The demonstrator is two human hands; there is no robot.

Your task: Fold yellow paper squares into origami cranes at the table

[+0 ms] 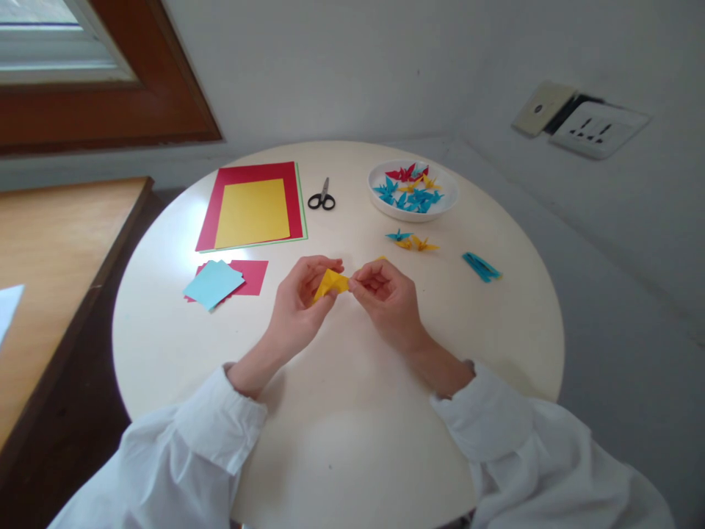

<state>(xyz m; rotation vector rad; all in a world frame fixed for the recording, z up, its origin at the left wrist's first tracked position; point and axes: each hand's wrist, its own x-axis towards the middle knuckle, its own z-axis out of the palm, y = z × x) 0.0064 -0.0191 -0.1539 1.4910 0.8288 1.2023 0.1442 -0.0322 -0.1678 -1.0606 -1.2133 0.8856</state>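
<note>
Both hands meet over the middle of the round table around one piece of folded yellow paper. My left hand pinches its left side between thumb and fingers. The thumb and fingertips of my right hand are closed on the paper's right end. The piece has several creases and a pointed shape. A small bit of yellow shows just behind my right fingers; I cannot tell what it belongs to. Beyond my right hand, a few folded paper cranes, blue and yellow, lie on the table.
A round white dish holds several red, yellow and blue cranes. Scissors lie left of it. Large red and yellow sheets are stacked at the back left, above smaller blue and red squares. Narrow blue folded strips lie at right.
</note>
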